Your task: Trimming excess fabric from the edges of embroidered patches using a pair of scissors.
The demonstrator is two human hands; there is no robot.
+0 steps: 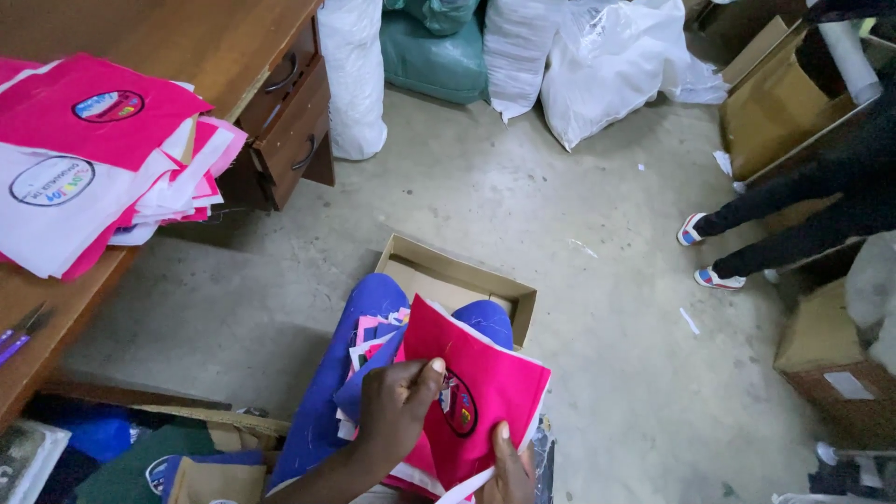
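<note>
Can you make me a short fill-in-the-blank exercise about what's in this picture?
1. Both hands, the left hand and the right hand, hold a fabric bag coloured ____.
2. The open cardboard box beyond the knees stands on the ____.
3. The stack of pink and white bags lies on a wooden ____.
4. The white sacks lean near a sack coloured ____.

Missing words: pink; floor; desk; green

Bare concrete floor (523, 215) all around. An open cardboard box (457, 280) sits on it just past the held pink fabric, white sacks (597, 65) are piled well beyond. Up left of the grip, a wooden desk (187, 37) carries a stack of pink-and-white cloth pieces (103, 159).
</note>
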